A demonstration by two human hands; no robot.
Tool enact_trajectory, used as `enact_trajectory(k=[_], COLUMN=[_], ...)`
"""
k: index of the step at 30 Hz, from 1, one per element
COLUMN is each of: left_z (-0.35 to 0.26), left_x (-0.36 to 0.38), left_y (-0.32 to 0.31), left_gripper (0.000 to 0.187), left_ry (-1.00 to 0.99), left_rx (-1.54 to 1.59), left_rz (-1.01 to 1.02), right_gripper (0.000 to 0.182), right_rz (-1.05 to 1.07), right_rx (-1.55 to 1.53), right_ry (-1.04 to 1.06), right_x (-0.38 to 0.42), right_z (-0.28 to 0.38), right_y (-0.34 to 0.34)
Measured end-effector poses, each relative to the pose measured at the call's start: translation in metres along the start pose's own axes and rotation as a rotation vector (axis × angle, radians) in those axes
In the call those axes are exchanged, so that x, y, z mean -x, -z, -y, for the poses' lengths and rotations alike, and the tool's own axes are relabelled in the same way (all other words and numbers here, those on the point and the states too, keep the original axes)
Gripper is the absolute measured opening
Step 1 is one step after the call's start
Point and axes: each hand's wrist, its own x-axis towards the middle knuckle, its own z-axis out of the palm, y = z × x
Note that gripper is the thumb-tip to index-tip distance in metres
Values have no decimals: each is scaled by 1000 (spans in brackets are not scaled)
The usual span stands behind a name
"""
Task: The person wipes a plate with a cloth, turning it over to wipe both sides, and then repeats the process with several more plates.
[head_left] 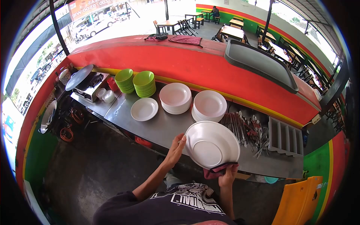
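In front of my chest a white plate is held tilted, a round ring showing in its middle. At its left rim is my left hand, fingers closed on the edge. My right hand grips a dark-edged maroon cloth against the plate's lower right rim; its fingers are partly hidden. Just beyond stands a stack of white plates, with another plate stack to its left. A single white plate lies farther left on the steel counter.
Green bowls are stacked at the back left, near a gas stove. Loose cutlery and a grey divided tray lie to the right. Black trays rest on the red ledge. An orange chair stands at lower right.
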Motion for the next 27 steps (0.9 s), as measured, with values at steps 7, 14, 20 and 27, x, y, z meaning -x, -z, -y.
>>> enact_trajectory(k=[7, 14, 20, 27], left_z=[-1, -26, -52, -39], left_x=[11, 14, 18, 19], left_y=[6, 19, 37, 24], left_gripper=[57, 58, 54, 49], left_ry=[-95, -148, 21, -84], left_rx=[187, -62, -317, -537], left_rz=[-6, -20, 137, 262], right_gripper=[34, 30, 26, 20], right_rz=[-146, -163, 8, 318], right_rx=[-139, 78, 396, 836], right_ry=[-275, -280, -352, 77], right_x=[-11, -26, -44, -63], right_z=[-20, -29, -13, -24], right_y=[-11, -8, -25, -81])
